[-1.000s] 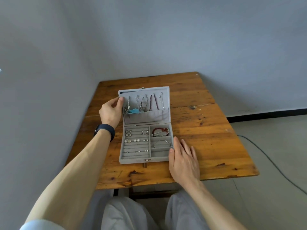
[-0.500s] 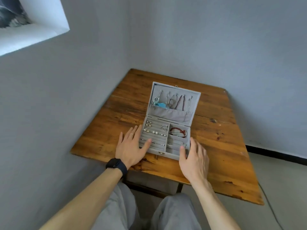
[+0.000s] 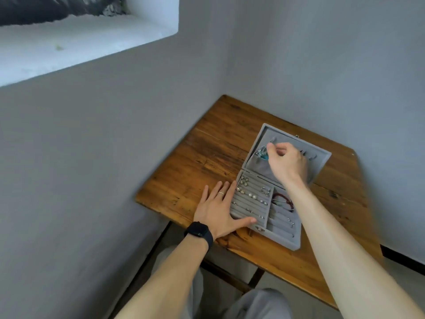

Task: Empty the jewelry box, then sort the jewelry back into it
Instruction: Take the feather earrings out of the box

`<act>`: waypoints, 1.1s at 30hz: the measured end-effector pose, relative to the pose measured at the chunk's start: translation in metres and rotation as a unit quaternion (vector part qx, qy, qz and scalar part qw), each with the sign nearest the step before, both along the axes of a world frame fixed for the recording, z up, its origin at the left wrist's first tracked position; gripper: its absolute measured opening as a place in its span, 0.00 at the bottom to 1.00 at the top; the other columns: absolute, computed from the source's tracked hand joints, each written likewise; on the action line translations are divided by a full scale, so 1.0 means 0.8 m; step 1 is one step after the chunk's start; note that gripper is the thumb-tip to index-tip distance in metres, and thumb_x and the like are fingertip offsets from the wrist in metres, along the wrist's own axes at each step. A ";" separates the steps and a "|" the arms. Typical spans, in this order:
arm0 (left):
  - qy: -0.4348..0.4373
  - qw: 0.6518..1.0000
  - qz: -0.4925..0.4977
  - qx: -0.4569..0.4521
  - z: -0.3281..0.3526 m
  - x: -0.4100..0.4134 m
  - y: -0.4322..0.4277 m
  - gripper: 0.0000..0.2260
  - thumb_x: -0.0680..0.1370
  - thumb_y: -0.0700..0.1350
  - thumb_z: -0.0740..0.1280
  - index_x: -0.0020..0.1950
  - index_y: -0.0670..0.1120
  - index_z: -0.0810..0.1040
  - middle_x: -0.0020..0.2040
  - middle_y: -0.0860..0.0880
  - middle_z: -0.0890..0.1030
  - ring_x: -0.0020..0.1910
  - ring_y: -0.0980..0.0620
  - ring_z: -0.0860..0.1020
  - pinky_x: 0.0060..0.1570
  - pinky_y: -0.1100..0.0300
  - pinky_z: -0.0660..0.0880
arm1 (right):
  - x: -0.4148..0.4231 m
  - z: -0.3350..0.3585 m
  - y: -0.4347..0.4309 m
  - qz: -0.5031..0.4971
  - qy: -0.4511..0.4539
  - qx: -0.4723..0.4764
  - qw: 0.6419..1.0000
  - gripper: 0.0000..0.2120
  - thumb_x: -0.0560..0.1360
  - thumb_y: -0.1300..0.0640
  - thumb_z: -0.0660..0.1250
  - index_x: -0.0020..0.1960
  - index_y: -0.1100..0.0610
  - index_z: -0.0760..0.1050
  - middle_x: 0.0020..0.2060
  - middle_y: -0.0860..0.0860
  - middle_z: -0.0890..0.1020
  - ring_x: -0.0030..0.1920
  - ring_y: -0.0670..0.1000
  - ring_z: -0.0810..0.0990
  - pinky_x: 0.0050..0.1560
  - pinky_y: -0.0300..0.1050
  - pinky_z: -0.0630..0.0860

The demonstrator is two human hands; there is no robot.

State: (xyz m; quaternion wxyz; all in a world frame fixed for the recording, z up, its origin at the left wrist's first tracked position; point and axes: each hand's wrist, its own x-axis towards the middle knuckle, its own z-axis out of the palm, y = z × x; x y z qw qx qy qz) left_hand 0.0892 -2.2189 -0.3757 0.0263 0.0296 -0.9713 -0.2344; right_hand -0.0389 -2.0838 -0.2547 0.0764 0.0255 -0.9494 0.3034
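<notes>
Movement at the lid (image 3: 282, 134): 0.5 s ago the right hand (image 3: 287, 164) lay at the front right corner of the jewelry box (image 3: 280, 238), now it's up inside the raised lid, right at the silver-and-teal cluster (image 3: 262, 153) hanging in the lid's left part. That reads as the 1st removal getting under way. Emptying has barely begun, w/ every tray still loaded.

Left hand (image 3: 218, 210) has hardly shifted. It's flat on the tabletop (image 3: 207, 146), fingers straight along the box's left wall, thumb across the front left corner, bracing it. Grip there is wide and holding nothing.

Right forearm reaches over the box's right half, wrist bent, fingers curled, thumb & index meeting at the cluster's top. Grip is narrow, but whether it already has the piece I can't tell (motion blur).

Box sits open near the tabletop's front edge. Red bracelet (image 3: 282, 201) is in the upper right compartment, pearl earrings (image 3: 248, 194) on the ring rolls at left.
</notes>
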 end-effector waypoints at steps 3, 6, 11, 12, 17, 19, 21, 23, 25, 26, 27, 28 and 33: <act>0.004 1.000 -0.005 0.002 -0.002 0.002 -0.001 0.55 0.66 0.83 0.53 0.82 0.52 0.44 0.82 0.50 0.55 0.81 0.51 0.49 0.78 0.44 0.42 | -0.018 0.001 -0.014 -0.040 -0.035 0.037 0.998 0.19 0.78 0.37 0.59 0.48 0.49 0.81 0.46 0.50 0.84 0.51 0.56 0.80 0.47 0.46 0.75; 0.002 1.000 -0.008 0.003 -0.002 0.001 -0.003 0.57 0.64 0.83 0.54 0.82 0.51 0.43 0.82 0.49 0.54 0.81 0.50 0.48 0.78 0.44 0.42 | -0.029 0.000 -0.020 -0.062 -0.052 0.035 0.996 0.17 0.79 0.40 0.61 0.41 0.50 0.79 0.41 0.50 0.83 0.47 0.56 0.79 0.44 0.45 0.72; 0.003 1.000 -0.007 0.000 -0.003 -0.001 -0.003 0.57 0.63 0.84 0.53 0.82 0.51 0.45 0.82 0.49 0.55 0.81 0.50 0.49 0.78 0.43 0.40 | -0.036 0.004 -0.018 -0.065 -0.016 -0.006 0.998 0.09 0.78 0.47 0.64 0.45 0.49 0.80 0.42 0.47 0.82 0.47 0.53 0.78 0.44 0.43 0.71; 0.003 1.000 -0.006 -0.002 -0.003 -0.001 -0.003 0.57 0.63 0.84 0.51 0.82 0.51 0.45 0.82 0.49 0.55 0.81 0.50 0.49 0.78 0.43 0.40 | -0.037 0.007 -0.017 -0.062 -0.005 -0.028 0.998 0.08 0.77 0.49 0.64 0.44 0.49 0.79 0.41 0.47 0.82 0.47 0.52 0.79 0.44 0.44 0.73; -0.004 1.000 0.000 -0.005 -0.004 0.000 -0.003 0.57 0.64 0.84 0.54 0.82 0.52 0.45 0.82 0.49 0.55 0.81 0.49 0.48 0.78 0.43 0.39 | -0.043 0.028 -0.014 -0.035 0.058 -0.163 0.984 0.05 0.75 0.50 0.66 0.42 0.47 0.79 0.39 0.44 0.82 0.47 0.54 0.83 0.51 0.52 0.81; -0.010 1.000 0.002 -0.005 -0.003 0.000 -0.002 0.56 0.64 0.84 0.54 0.82 0.53 0.45 0.82 0.49 0.55 0.81 0.49 0.48 0.78 0.43 0.39 | -0.035 0.035 -0.008 -0.017 0.072 -0.198 0.977 0.05 0.75 0.47 0.66 0.41 0.43 0.78 0.40 0.43 0.82 0.45 0.54 0.83 0.51 0.55 0.81; -0.018 1.000 0.004 -0.007 -0.002 -0.003 -0.003 0.56 0.63 0.84 0.53 0.82 0.54 0.45 0.82 0.50 0.56 0.81 0.49 0.49 0.78 0.42 0.41 | -0.018 0.039 0.000 0.008 0.075 -0.210 0.975 0.06 0.76 0.46 0.66 0.41 0.42 0.78 0.40 0.42 0.81 0.45 0.54 0.83 0.51 0.53 0.80; -0.025 1.000 0.008 -0.013 0.002 -0.006 -0.004 0.56 0.63 0.85 0.52 0.82 0.55 0.45 0.81 0.50 0.57 0.80 0.48 0.51 0.78 0.40 0.44 | 0.005 0.042 0.012 0.023 0.079 -0.230 0.970 0.05 0.77 0.45 0.67 0.43 0.42 0.78 0.39 0.41 0.80 0.45 0.54 0.81 0.50 0.52 0.78; -0.041 0.999 0.005 -0.022 0.010 -0.012 -0.004 0.55 0.63 0.85 0.52 0.82 0.56 0.45 0.80 0.49 0.58 0.79 0.46 0.53 0.77 0.39 0.47 | 0.032 0.047 0.027 0.035 0.076 -0.242 0.967 0.06 0.78 0.45 0.67 0.43 0.42 0.79 0.38 0.42 0.80 0.43 0.52 0.79 0.46 0.51 0.77; -0.055 0.998 0.001 -0.026 0.015 -0.014 -0.004 0.55 0.63 0.85 0.51 0.82 0.56 0.45 0.80 0.48 0.58 0.79 0.45 0.54 0.77 0.38 0.47 | 0.047 0.049 0.035 0.042 0.069 -0.247 0.966 0.06 0.78 0.46 0.67 0.43 0.42 0.79 0.37 0.41 0.80 0.43 0.51 0.79 0.45 0.50 0.76; -0.074 0.997 -0.007 -0.027 0.022 -0.015 -0.004 0.55 0.63 0.84 0.51 0.82 0.56 0.44 0.80 0.47 0.57 0.79 0.44 0.53 0.76 0.38 0.47 | 0.061 0.050 0.044 0.048 0.061 -0.253 0.964 0.06 0.79 0.46 0.67 0.44 0.42 0.79 0.38 0.39 0.81 0.44 0.49 0.79 0.46 0.49 0.76; -0.099 0.995 -0.016 -0.021 0.029 -0.016 -0.006 0.55 0.63 0.84 0.52 0.82 0.56 0.43 0.80 0.46 0.56 0.79 0.43 0.53 0.76 0.38 0.47 | 0.077 0.052 0.051 0.054 0.055 -0.256 0.964 0.05 0.79 0.47 0.67 0.45 0.43 0.79 0.40 0.36 0.81 0.46 0.48 0.80 0.47 0.49 0.76; -0.089 0.970 0.012 0.228 0.091 -0.012 -0.012 0.36 0.74 0.73 0.62 0.76 0.56 0.66 0.76 0.47 0.65 0.77 0.46 0.60 0.73 0.50 0.60 | 0.148 0.048 0.084 0.098 -0.003 -0.267 0.959 0.05 0.80 0.52 0.66 0.49 0.50 0.80 0.45 0.40 0.84 0.48 0.38 0.81 0.47 0.36 0.75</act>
